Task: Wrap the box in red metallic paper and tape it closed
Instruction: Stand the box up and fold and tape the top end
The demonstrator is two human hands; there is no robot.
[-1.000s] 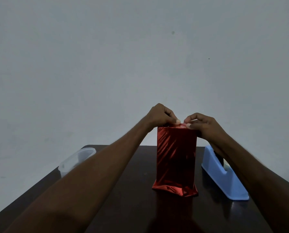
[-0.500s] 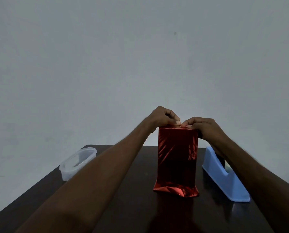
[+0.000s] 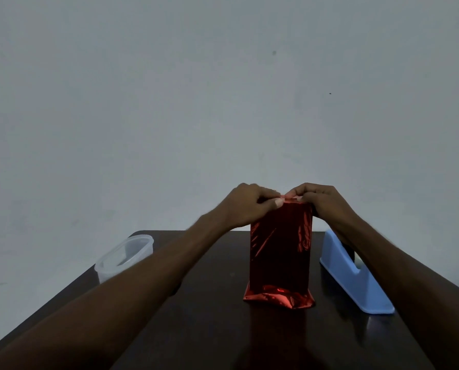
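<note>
From the head camera, the box wrapped in red metallic paper (image 3: 280,252) stands upright near the middle of a dark wooden table (image 3: 209,324), its loose paper flaring out at the base. The left hand (image 3: 245,206) and right hand (image 3: 320,200) meet at the top edge, each with curled fingers and thumb pinching the paper there, fingertips almost touching each other. A blue tape dispenser (image 3: 355,279) sits just right of the box, partly behind the right forearm. A clear plastic container (image 3: 124,256) stands at the table's left edge, well apart.
</note>
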